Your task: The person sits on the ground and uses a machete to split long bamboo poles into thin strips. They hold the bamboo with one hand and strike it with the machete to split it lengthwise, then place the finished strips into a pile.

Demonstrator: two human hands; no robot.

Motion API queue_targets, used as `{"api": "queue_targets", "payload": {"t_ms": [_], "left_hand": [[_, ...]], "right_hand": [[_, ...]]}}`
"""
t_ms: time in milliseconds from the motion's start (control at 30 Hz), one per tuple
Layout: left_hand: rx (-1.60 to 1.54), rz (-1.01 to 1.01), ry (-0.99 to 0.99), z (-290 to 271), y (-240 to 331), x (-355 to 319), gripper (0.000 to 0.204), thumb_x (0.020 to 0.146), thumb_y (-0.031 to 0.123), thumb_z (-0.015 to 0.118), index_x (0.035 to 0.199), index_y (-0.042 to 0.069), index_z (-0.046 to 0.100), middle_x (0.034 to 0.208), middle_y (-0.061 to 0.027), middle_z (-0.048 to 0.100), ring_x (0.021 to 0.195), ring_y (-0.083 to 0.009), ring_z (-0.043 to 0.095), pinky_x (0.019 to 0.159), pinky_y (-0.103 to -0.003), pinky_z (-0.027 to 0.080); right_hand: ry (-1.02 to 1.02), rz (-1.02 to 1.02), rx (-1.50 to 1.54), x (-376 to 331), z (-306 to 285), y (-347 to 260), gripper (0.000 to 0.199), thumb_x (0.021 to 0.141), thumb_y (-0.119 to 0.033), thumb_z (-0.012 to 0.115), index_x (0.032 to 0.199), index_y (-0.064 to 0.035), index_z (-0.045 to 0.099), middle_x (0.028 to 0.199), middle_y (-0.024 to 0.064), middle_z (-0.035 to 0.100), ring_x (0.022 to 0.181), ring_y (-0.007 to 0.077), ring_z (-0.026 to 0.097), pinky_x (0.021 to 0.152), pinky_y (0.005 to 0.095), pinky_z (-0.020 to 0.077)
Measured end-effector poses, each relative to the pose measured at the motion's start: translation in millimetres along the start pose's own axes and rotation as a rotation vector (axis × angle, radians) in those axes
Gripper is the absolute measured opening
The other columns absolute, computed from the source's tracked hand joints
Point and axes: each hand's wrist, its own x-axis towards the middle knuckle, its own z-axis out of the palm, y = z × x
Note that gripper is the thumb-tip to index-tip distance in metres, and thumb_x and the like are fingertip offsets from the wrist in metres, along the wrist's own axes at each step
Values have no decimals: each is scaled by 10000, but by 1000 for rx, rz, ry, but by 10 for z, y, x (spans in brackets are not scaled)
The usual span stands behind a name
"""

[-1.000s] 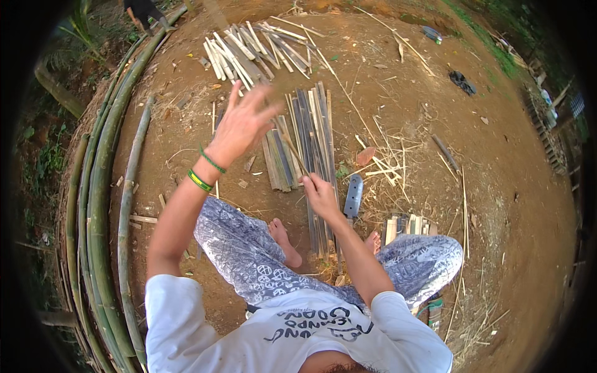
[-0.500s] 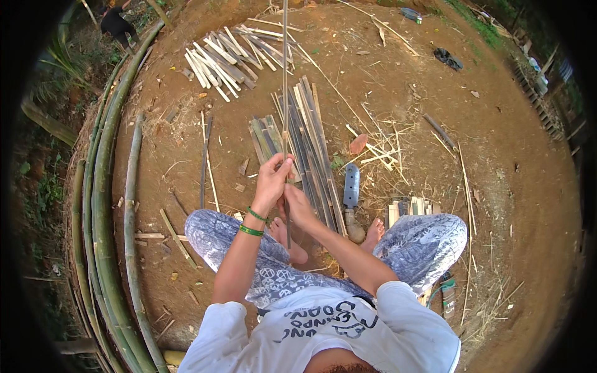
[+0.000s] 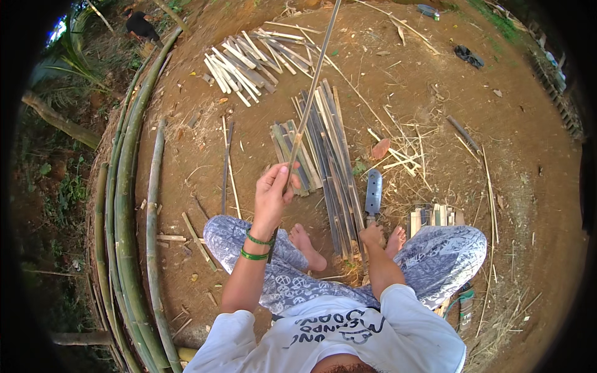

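My left hand (image 3: 272, 191) is closed around a long thin bamboo strip (image 3: 313, 96), pinched between thumb and fingers. The strip slants up and to the right past the top of the view, and its lower end runs behind my left wrist. My right hand (image 3: 373, 236) is closed at the handle of a machete (image 3: 372, 194). Its broad blade, dark with a few holes, points away from me on the ground between my feet and the strips. Beside it lies a bundle of long split bamboo strips (image 3: 333, 158), with shorter pieces (image 3: 292, 146) at its left.
Pale split sticks (image 3: 245, 65) are piled farther off. Long green bamboo poles (image 3: 127, 186) line the left side. Cut pieces (image 3: 438, 215) stack by my right knee. Thin shavings (image 3: 407, 155) scatter right of the blade. Another person (image 3: 142, 26) bends at the far left.
My right hand has let go of the bamboo strip and moved right to the machete's handle. The strip in my left hand now tilts rightward at its far end. The view has shifted a little.
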Motion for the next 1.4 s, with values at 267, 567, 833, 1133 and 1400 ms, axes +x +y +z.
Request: {"api": "queue_targets", "payload": {"t_ms": [267, 567, 833, 1133, 1400], "left_hand": [[-682, -65, -635, -74, 175, -300, 508, 967, 558, 558, 989, 51, 571, 622, 52, 410, 452, -12, 289, 380, -197, 209], [-1017, -76, -1219, 123, 415, -354, 379, 771, 247, 881, 725, -20, 616, 615, -45, 555, 457, -78, 402, 387, -272, 254], [-933, 50, -1327, 152, 465, -307, 309, 710, 131, 913, 723, -40, 656, 578, -33, 522, 428, -69, 368, 379, -268, 241], [-909, 58, -1339, 161, 462, -277, 291, 701, 127, 918, 751, -40, 684, 570, -7, 501, 437, -48, 360, 377, -257, 234], [-901, 76, -1379, 177, 434, -227, 261, 723, 88, 896, 809, -49, 691, 596, -27, 526, 437, -72, 404, 365, -267, 262]], "right_hand": [[34, 52, 29, 126, 124, 29, 594, 845, -281, 672, 1356, -57, 471, 1395, 278, 427, 1288, 438, 477, 1066, 497, 437], [30, 25, 36, 174, 114, 56, 562, 838, -240, 629, 1322, -1, 470, 1340, 304, 444, 1261, 474, 477, 1066, 496, 421], [-17, 37, 47, 238, 111, 87, 591, 856, -255, 636, 1381, -40, 469, 1440, 293, 422, 1326, 454, 459, 1086, 515, 420], [-59, 56, 59, 163, 12, 43, 608, 858, -252, 629, 1406, -55, 453, 1447, 288, 416, 1338, 446, 454, 1090, 514, 419], [-33, 21, 78, 203, 73, 101, 585, 849, -245, 625, 1378, -50, 467, 1440, 285, 421, 1336, 448, 448, 1095, 513, 402]]}}
